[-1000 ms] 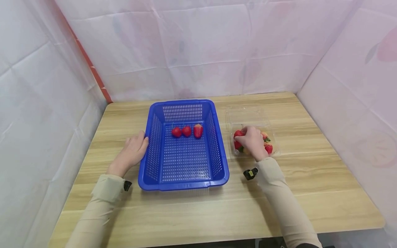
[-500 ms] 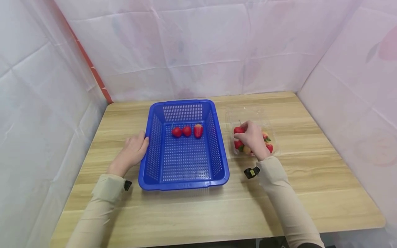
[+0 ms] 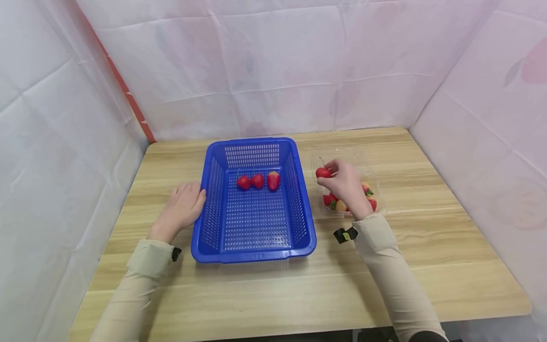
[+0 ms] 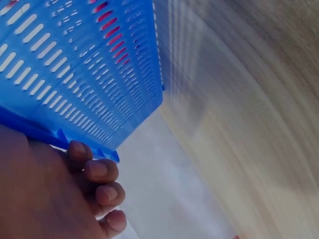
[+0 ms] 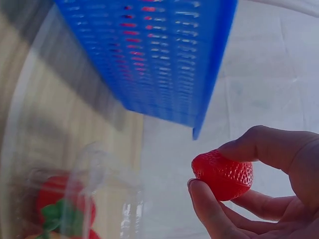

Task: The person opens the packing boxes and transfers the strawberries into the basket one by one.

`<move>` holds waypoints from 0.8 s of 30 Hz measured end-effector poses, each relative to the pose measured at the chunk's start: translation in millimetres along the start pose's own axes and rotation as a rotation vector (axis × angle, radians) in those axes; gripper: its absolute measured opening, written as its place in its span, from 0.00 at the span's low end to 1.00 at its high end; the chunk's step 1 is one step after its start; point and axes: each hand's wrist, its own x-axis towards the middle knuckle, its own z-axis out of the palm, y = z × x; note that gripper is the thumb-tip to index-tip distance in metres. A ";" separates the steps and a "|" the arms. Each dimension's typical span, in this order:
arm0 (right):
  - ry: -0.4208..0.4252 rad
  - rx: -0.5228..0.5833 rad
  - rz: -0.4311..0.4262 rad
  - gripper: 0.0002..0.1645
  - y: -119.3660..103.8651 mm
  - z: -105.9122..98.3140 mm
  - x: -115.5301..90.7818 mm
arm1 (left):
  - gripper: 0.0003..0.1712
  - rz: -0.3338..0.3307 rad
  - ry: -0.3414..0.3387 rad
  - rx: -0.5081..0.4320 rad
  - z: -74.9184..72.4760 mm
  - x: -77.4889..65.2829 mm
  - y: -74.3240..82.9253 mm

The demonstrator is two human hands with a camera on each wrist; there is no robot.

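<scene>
My right hand [image 3: 348, 187] pinches a red strawberry [image 5: 224, 174] between thumb and fingers. Its skin is dimpled in the right wrist view, and a thin stem stands up from it in the head view. It is raised over the clear plastic box [image 3: 380, 192], where more strawberries [image 3: 371, 203] lie, partly covered by the hand. On the left, my left hand [image 3: 181, 206] holds the side rim of the blue basket [image 3: 252, 256], its fingers [image 4: 102, 171] curled at the rim. Inside are two round red fruits [image 3: 244, 182] with thin stems and a longer strawberry [image 3: 273, 180].
The box's clear lid [image 3: 342, 153] lies folded back behind it. Basket and box stand side by side on a wooden table [image 3: 265, 299]. Pale cloth walls [image 3: 282, 61] close in the back and both sides.
My right hand has lifted the strawberry out of the box and shifted it slightly left and back. More fruit shows in the box beneath. The left hand and basket stay put.
</scene>
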 end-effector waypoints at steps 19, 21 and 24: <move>-0.048 0.045 -0.131 0.23 -55.2 9.7 4.5 | 0.19 0.004 -0.010 0.013 0.3 0.7 0.4; -0.055 0.056 -0.148 0.22 -58.3 11.8 6.4 | 0.19 0.007 -0.008 0.011 0.7 0.7 0.0; -0.073 0.063 -0.168 0.21 -62.6 15.2 8.8 | 0.19 0.004 -0.006 0.010 0.8 0.0 -0.4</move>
